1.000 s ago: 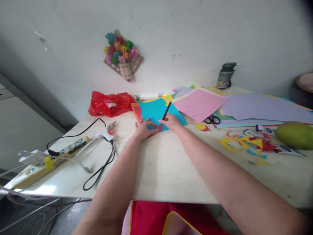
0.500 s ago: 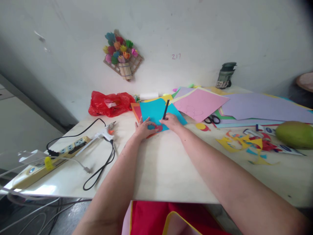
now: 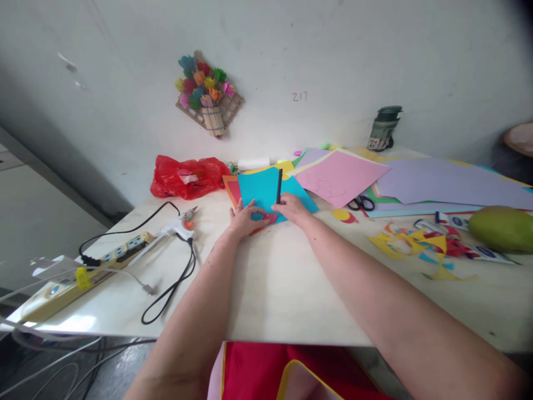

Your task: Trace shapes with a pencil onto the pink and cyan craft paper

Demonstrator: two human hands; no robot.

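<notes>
My right hand (image 3: 290, 208) grips a black pen (image 3: 279, 186), its tip low over a blue sheet of paper (image 3: 260, 188). Fingers apart, my left hand (image 3: 246, 220) lies on the near left part of that sheet. Its fingertips press on a small red paper cutout (image 3: 271, 218) close to the pen tip. Orange and red sheets (image 3: 231, 186) stick out from under the blue one on the left. Right of my right hand, a yellow paper circle (image 3: 341, 215) overlaps a red one on the table.
Black-handled scissors (image 3: 361, 203) lie by a pink sheet (image 3: 339, 175). Paper scraps (image 3: 410, 242), glue tubes (image 3: 491, 255) and a green fruit (image 3: 508, 229) are at right. At left sit a glue gun (image 3: 182, 225), a power strip (image 3: 106, 266) and a red plastic bag (image 3: 187, 176).
The pen has turned from leaning right to nearly upright, its top swinging left. My left hand stays in place on the paper.
</notes>
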